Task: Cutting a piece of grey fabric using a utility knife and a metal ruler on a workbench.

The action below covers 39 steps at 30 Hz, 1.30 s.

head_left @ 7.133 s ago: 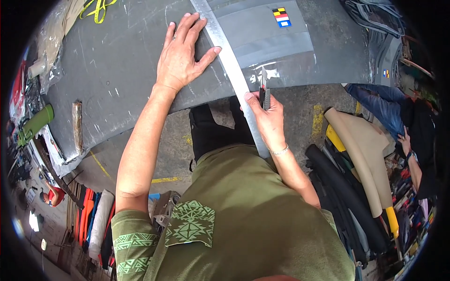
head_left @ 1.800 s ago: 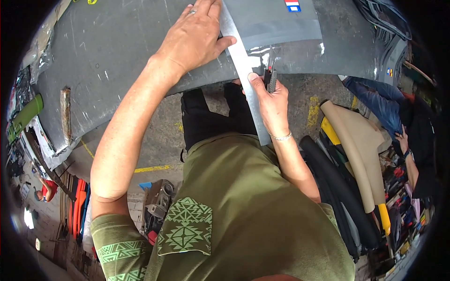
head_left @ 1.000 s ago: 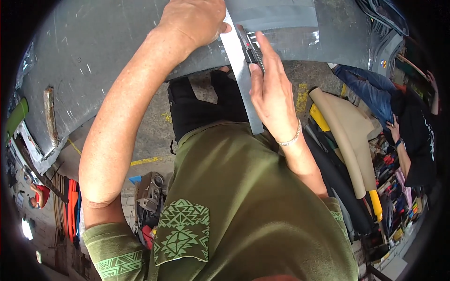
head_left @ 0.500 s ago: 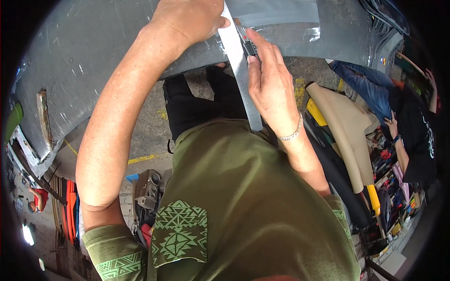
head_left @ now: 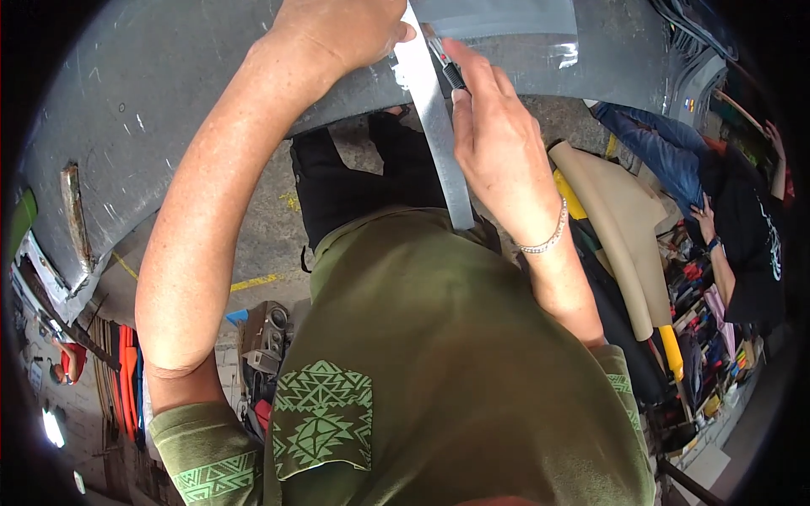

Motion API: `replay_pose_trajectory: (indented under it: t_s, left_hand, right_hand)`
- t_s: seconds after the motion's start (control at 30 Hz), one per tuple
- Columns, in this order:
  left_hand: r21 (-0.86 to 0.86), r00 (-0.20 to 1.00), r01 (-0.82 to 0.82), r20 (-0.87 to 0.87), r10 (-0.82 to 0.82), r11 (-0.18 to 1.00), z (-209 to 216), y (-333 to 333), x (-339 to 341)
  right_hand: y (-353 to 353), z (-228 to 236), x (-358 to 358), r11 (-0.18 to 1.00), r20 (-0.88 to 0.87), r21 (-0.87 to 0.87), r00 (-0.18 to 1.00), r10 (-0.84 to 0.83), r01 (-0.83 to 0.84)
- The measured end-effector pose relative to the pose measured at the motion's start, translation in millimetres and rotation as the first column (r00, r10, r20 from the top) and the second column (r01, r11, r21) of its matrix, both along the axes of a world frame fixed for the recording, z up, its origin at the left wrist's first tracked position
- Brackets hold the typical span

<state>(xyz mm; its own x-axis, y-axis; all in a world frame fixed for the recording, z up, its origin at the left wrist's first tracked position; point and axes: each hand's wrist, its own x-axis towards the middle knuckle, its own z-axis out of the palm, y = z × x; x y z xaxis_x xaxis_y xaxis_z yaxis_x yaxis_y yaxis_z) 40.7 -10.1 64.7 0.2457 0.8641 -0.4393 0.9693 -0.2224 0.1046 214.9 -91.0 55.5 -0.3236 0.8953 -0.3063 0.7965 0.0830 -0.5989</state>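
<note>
At the top edge, my left hand (head_left: pixel 346 32) bears down on a long metal ruler (head_left: pixel 440 126), its thumb against the ruler's side; the other fingers are largely out of sight. The ruler lies across the dark grey worktable (head_left: pixel 211 67) and juts over its near edge towards my shirt. Just right of it, my right hand (head_left: pixel 504 139) is closed on a slim cutter knife (head_left: pixel 453 74) with a black ribbed grip and a red spot. Its tip points away from me, beside the ruler, at a smooth grey sheet (head_left: pixel 515 18) on the table.
A piece of worn wood (head_left: pixel 76 211) rests at the table's left. Rolled beige material (head_left: pixel 607 228) stands right of me, by a yellow roll and dark rolls. Another person in a black shirt (head_left: pixel 742 236) is at the far right. Cluttered shelving (head_left: pixel 709 337) lies behind.
My right hand and the knife have shifted slightly away from me along the ruler, with the wrist a little further right. The left hand and ruler stay nearly in place.
</note>
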Motion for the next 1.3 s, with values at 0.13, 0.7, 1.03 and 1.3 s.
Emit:
replay_pose_trajectory:
  t_s: [0.13, 0.7, 1.03, 1.3]
  left_hand:
    - [-0.012, 1.000, -0.002, -0.005, 0.002, 1.000, 0, -1, -1]
    - [0.305, 0.974, -0.040, 0.223, -0.030, 0.951, -48, -14, -18]
    - [0.064, 0.998, -0.006, 0.056, 0.002, 0.998, -15, -3, -4]
    - [0.069, 0.998, -0.032, 0.062, 0.027, 0.997, -16, -2, -4]
  right_hand:
    - [9, 10, -2, 0.997, 0.080, -0.047, 0.994, 0.070, -0.066]
    - [12, 2, 4, 0.990, 0.061, 0.041, 0.989, 0.134, -0.136]
    - [76, 77, 124, 0.764, -0.855, -0.292, -0.201, -0.478, -0.575]
    - [81, 76, 143, 0.986, -0.581, 0.005, 0.803, -0.131, 0.165]
